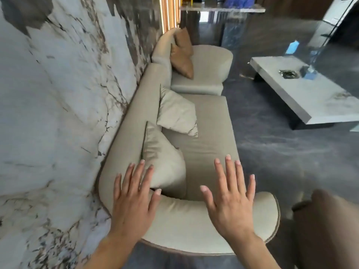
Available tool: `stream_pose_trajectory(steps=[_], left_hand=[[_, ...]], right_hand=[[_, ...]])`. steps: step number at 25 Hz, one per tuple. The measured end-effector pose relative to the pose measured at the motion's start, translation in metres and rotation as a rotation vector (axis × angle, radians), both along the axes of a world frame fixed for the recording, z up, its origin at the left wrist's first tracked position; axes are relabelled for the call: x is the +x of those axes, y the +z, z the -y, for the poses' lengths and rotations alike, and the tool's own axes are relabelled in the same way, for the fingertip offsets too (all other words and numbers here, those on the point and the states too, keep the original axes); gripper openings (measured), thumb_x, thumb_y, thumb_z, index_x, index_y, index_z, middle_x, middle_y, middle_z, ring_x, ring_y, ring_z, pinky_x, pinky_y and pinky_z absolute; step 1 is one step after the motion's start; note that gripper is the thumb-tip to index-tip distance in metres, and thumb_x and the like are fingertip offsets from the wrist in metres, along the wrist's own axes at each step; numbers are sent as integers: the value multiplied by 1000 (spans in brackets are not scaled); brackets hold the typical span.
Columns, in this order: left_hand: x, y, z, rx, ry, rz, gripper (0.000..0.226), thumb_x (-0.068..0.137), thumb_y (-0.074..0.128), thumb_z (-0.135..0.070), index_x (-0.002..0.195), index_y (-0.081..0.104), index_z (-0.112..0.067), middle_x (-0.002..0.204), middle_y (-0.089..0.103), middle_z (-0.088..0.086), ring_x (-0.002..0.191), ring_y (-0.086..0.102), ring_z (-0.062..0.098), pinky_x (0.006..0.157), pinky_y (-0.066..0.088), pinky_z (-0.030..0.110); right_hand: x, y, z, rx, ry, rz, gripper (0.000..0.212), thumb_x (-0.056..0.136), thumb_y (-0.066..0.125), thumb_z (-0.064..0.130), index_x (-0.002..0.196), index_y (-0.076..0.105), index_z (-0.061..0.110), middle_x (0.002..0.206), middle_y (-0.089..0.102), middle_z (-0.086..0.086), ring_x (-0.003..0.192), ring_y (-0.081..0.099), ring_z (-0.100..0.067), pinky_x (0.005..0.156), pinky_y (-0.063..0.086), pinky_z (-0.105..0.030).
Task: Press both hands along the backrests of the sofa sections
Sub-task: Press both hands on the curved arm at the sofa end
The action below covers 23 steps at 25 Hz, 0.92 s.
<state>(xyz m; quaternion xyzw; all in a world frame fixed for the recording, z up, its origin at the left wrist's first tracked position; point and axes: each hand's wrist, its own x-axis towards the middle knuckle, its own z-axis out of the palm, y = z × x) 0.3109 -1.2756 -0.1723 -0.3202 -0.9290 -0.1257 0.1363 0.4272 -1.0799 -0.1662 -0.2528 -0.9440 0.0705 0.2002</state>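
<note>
A beige sofa runs away from me along the marble wall. Its long backrest lies against the wall, and a rounded padded end section curves across the near end. My left hand is spread flat, palm down, over the corner where that end section meets the backrest. My right hand is spread flat over the end section further right. Both hands hold nothing. Whether the palms touch the fabric or hover just above it is unclear.
Two beige cushions lean on the backrest; a brown cushion sits on the far section. A marble wall is on the left. A low stone coffee table stands right, on dark floor. A brown seat is at bottom right.
</note>
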Motion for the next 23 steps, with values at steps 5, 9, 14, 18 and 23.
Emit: stream_pose_trajectory(steps=[5, 9, 14, 18, 23], left_hand=[[13, -124, 20, -80, -69, 246, 61, 98, 24, -49, 144, 44, -13, 153, 41, 10, 141, 34, 32, 114, 23, 58], [10, -204, 25, -186, -130, 314, 59, 95, 32, -50, 141, 50, -17, 153, 43, 7, 143, 34, 33, 114, 21, 63], [-2, -252, 29, -162, -146, 165, 58, 92, 36, -47, 139, 53, -19, 150, 47, 5, 142, 35, 32, 115, 20, 61], [-10, -265, 26, -19, -162, 59, 55, 91, 36, -46, 132, 60, -19, 144, 54, 4, 138, 41, 32, 113, 22, 62], [-20, -268, 9, 38, -180, 22, 52, 90, 39, -43, 129, 62, -19, 141, 56, 5, 136, 44, 32, 111, 25, 64]], right_hand=[[26, -110, 36, -74, -45, 249, 69, 92, 29, 59, 149, 29, 19, 158, 27, -7, 145, 21, -27, 113, 18, -60], [40, -197, 45, -128, -67, 416, 70, 92, 22, 60, 149, 29, 20, 157, 28, -8, 145, 22, -29, 114, 18, -60], [42, -253, 44, -66, -80, 302, 65, 92, 29, 58, 144, 41, 20, 152, 38, -6, 141, 32, -28, 111, 24, -59], [38, -272, 38, 68, -103, 132, 63, 87, 37, 55, 138, 51, 21, 146, 47, -4, 135, 42, -27, 105, 32, -59], [25, -275, 22, 125, -93, 83, 62, 85, 38, 53, 135, 53, 20, 143, 50, -4, 132, 45, -28, 102, 36, -61]])
